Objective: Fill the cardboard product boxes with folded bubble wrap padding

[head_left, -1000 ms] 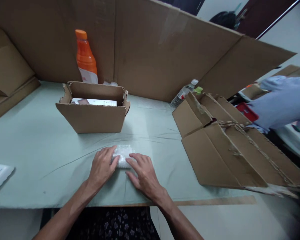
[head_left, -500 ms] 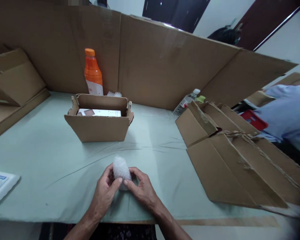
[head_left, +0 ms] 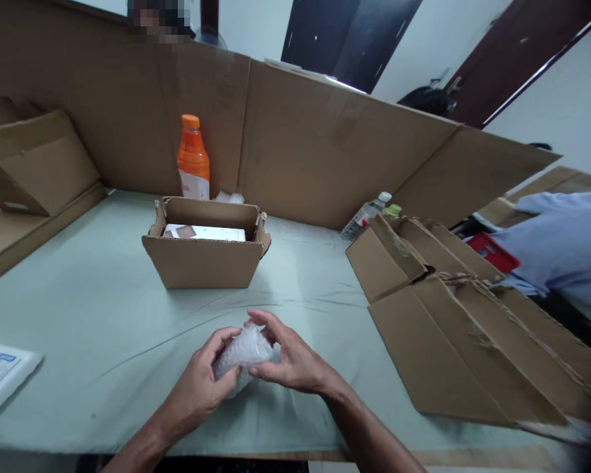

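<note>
Near the table's front edge, a small bundle of bubble wrap sits between my two hands. My left hand grips its left side, thumb in front and fingers behind. On the other side, my right hand holds the upper right part with fingers curled over the top and thumb low at the front. Whatever is inside the wrap cannot be made out. Just beyond stands an open cardboard box with a white printed box inside.
An orange bottle stands behind the box. Cardboard bins and a tilted clear bottle are on the right. At left lie a white packet and a cardboard tray. A cardboard wall closes the back. Beyond the bins shows a person's blue sleeve.
The bubble-wrap bundle has turned from upright to leaning sideways. My right hand has shifted up and over its top, while my left hand has opened wider around it. The view has tilted slightly.
</note>
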